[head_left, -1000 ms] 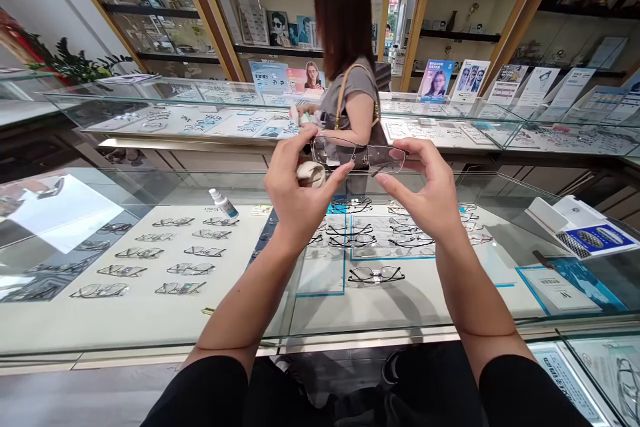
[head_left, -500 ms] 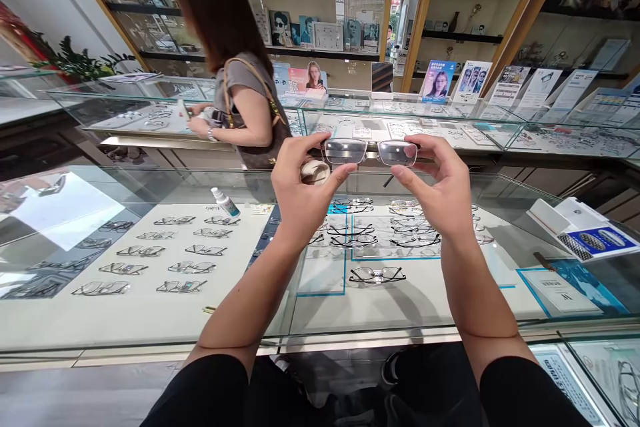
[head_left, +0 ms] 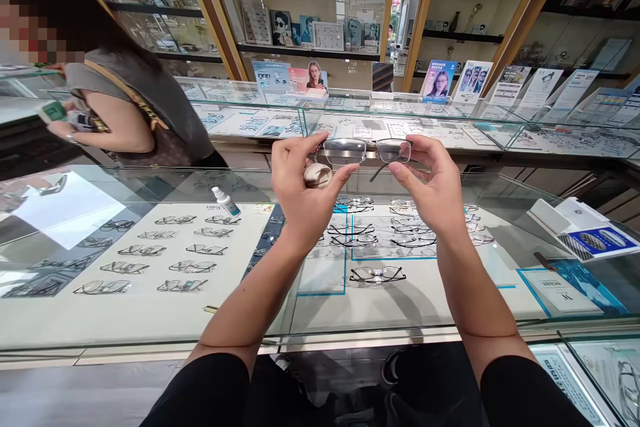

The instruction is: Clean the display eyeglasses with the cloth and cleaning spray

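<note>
A pair of thin-rimmed eyeglasses [head_left: 345,149] is held up level above the glass display counter, lenses facing me. My left hand [head_left: 305,180] grips its left end between thumb and fingers, with a crumpled pale cloth [head_left: 318,175] tucked in the same palm. The fingers of my right hand [head_left: 435,180] close on the right end, near the hinge. One dark temple tip slants down below the right lens. Under my hands, several eyeglasses [head_left: 377,274] lie in rows inside the counter.
On the counter stand a white spray bottle [head_left: 226,201] to the left and an opened white-and-blue box [head_left: 585,230] to the right. Beyond a gap, another glass showcase [head_left: 350,110] carries upright cards. A person [head_left: 125,100] with a shoulder bag is at the far left.
The person behind the counter has moved left. My right hand has shifted slightly left, and the eyeglasses have turned a little, their right end nearer the left.
</note>
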Demonstrator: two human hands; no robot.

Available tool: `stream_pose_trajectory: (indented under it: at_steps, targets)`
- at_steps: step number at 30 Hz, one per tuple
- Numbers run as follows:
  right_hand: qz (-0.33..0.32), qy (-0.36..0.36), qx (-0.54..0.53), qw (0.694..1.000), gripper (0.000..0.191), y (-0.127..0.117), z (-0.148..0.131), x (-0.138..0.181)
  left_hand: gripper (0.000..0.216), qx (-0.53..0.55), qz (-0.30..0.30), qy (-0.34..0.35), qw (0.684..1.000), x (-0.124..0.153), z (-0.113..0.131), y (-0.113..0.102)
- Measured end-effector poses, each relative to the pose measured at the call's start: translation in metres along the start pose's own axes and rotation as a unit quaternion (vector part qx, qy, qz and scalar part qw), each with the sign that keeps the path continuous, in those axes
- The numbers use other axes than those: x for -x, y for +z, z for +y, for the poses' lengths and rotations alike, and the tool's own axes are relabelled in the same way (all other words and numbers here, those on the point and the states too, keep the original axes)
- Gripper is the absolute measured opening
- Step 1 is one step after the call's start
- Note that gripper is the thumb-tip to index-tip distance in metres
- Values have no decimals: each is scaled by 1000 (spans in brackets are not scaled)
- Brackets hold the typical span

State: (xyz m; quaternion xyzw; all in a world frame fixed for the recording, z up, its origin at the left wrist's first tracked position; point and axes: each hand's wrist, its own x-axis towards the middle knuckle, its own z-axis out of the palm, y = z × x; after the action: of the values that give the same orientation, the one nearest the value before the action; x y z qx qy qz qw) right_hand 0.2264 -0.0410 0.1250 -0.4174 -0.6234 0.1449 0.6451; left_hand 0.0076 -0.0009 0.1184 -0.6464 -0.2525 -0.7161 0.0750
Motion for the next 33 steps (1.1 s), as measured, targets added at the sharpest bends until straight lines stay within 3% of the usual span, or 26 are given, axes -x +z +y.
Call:
stream_pose_trajectory:
  at_steps: [11, 17, 33]
  targets:
    - [58, -91, 65, 992, 45, 11, -7, 6, 69, 30, -5, -102, 994, 10, -19, 13]
    - [75, -129, 90, 985, 46, 13, -7, 8, 64, 49, -2, -135, 990, 13, -18, 17]
    - [69, -96, 50, 992, 50, 18, 2, 7, 67, -18, 30, -71, 997, 15, -21, 17]
